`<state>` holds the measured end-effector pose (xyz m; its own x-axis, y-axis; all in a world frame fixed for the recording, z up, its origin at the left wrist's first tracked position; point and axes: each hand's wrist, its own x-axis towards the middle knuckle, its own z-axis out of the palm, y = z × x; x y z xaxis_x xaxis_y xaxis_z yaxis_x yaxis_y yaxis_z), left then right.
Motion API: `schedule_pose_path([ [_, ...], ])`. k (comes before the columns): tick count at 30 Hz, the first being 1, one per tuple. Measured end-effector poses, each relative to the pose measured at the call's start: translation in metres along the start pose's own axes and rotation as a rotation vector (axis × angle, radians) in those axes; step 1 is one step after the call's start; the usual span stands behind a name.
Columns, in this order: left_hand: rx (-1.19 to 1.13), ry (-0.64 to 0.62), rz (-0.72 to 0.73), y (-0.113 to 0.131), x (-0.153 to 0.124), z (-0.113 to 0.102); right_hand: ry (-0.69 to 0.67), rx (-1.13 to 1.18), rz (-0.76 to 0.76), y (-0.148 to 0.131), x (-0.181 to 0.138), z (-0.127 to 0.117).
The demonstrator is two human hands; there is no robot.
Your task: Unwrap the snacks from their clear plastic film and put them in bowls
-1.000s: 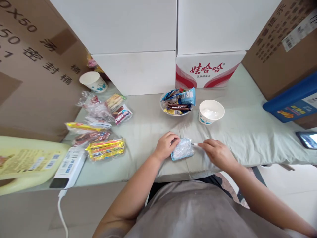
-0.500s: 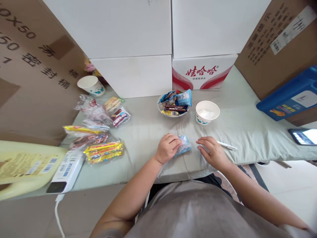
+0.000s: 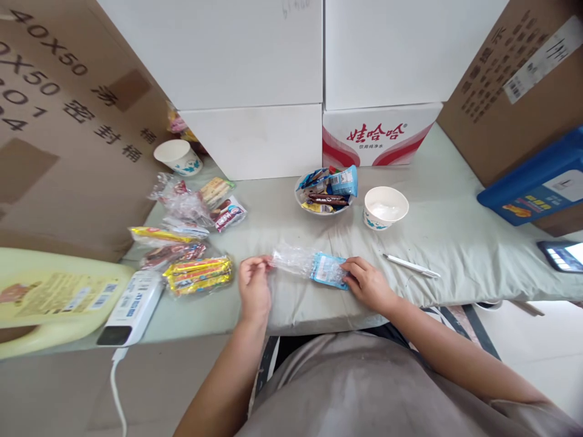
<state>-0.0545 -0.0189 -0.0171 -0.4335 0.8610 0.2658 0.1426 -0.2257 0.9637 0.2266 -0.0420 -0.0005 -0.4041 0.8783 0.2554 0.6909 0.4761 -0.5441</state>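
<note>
A clear, crinkled plastic bag (image 3: 291,260) stretches across the cloth in front of me, and a small blue packet (image 3: 328,271) with a pale printed panel lies at its right end. Whether the packet sits inside the bag or only touches it, I cannot tell. My left hand (image 3: 255,285) pinches the bag's left end between thumb and fingertips. On the packet's right edge, my right hand (image 3: 370,284) grips with thumb and fingers. To the right of that hand lies a white pen (image 3: 411,266).
Farther back stand a bowl of wrapped snacks (image 3: 328,209) and a paper cup (image 3: 385,209). Several snack packs (image 3: 198,276), another cup (image 3: 178,159), a power bank (image 3: 132,309) and a yellow jug (image 3: 59,297) are on the left. White boxes (image 3: 255,142) wall the back; a blue container (image 3: 537,182) stands right.
My left hand has moved left, drawing the clear bag out long. My right hand has moved onto the blue packet's right edge. The view has shifted slightly.
</note>
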Motion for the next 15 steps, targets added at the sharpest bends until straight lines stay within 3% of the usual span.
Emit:
schedule_pose_path([
  [2, 0.079, 0.146, 0.124, 0.003, -0.003, -0.017, 0.030, -0.023, -0.020, -0.005, 0.003, -0.010],
  [4, 0.206, 0.095, 0.331, 0.015, -0.009, -0.021, 0.070, -0.065, -0.070, -0.014, 0.011, -0.017],
  [6, 0.364, -0.202, 0.519, 0.030, -0.016, -0.010, 0.051, -0.110, -0.150, -0.024, 0.022, -0.018],
  [8, 0.525, -0.555, 0.608, 0.040, -0.021, 0.009, -0.052, -0.150, -0.244, -0.031, 0.032, -0.013],
  [10, 0.681, -0.733, 0.609, 0.040, -0.025, 0.024, -0.167, -0.185, -0.323, -0.030, 0.035, -0.009],
  [13, 0.832, -0.717, 0.545, 0.028, -0.031, 0.026, -0.274, -0.212, -0.359, -0.008, 0.021, -0.021],
  [15, 0.849, -0.660, 0.538, 0.021, -0.034, 0.018, -0.271, -0.244, -0.310, 0.014, 0.003, -0.041],
])
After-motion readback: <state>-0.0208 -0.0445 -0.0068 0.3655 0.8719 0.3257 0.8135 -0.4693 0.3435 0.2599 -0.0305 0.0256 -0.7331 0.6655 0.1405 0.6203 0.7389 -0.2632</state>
